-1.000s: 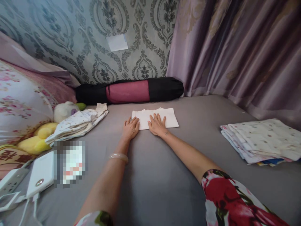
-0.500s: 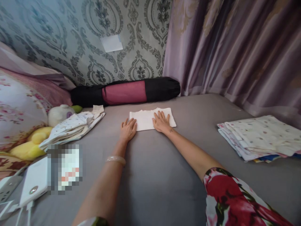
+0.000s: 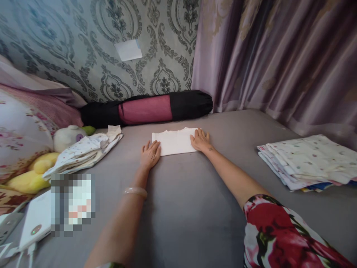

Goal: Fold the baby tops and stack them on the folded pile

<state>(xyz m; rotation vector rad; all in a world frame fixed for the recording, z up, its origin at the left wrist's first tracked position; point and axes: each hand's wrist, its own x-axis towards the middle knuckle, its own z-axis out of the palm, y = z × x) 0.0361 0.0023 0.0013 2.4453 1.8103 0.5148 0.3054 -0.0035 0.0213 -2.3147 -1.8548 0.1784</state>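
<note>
A white piece of cloth (image 3: 176, 142), folded into a flat rectangle, lies on the grey bed sheet (image 3: 192, 193) in front of me. My left hand (image 3: 150, 153) rests at its left edge, fingers stretched out, partly on the sheet. Over the cloth's right end lies my right hand (image 3: 200, 140), flat with the fingers spread, covering that edge. Neither hand grips anything.
Folded printed cloths (image 3: 309, 160) are stacked at the right. On the left lie printed garments (image 3: 86, 152), plush toys (image 3: 36, 175) and a white power bank (image 3: 39, 219) with cables. A black and pink long bag (image 3: 145, 109) lies along the wall.
My right hand has slid to the right across the white cloth, from its surface to its right edge. The left hand stays at the left edge.
</note>
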